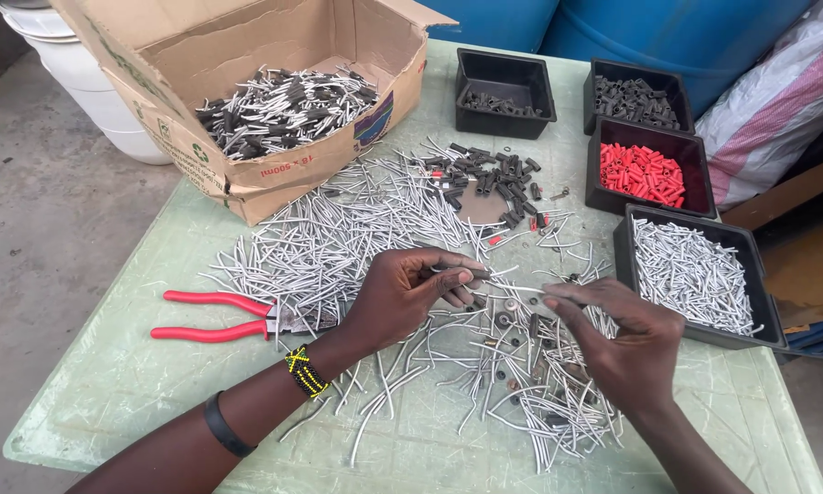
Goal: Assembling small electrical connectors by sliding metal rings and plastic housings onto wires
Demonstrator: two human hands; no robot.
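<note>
A thin grey tube (pixel 512 286) is being pinched between the closed fingers of the left hand (pixel 402 295) and right hand (pixel 617 334), near the table's (pixel 110 384) middle. It is being risked among heaped loose tubes (pixel 338 238); if dropped, it could be lost. Red-handled pliers (pixel 215 316) are being left towards the left edge.

— Where does the view sit?

— One camera, worn on the head, tilted steeply down and forward over the pale green plastic table (pixel 119 384), close enough that both forearms enter from the bottom edge.

— What frames it?

— The open brown cardboard box (pixel 247 174) lies at eleven o'clock, four black plastic trays (pixel 618 249) run from one to three o'clock, blue plastic drums (pixel 668 32) cross twelve, and grey concrete floor (pixel 37 210) shows at nine.

— Any second view?

— None; nothing is shared.
</note>
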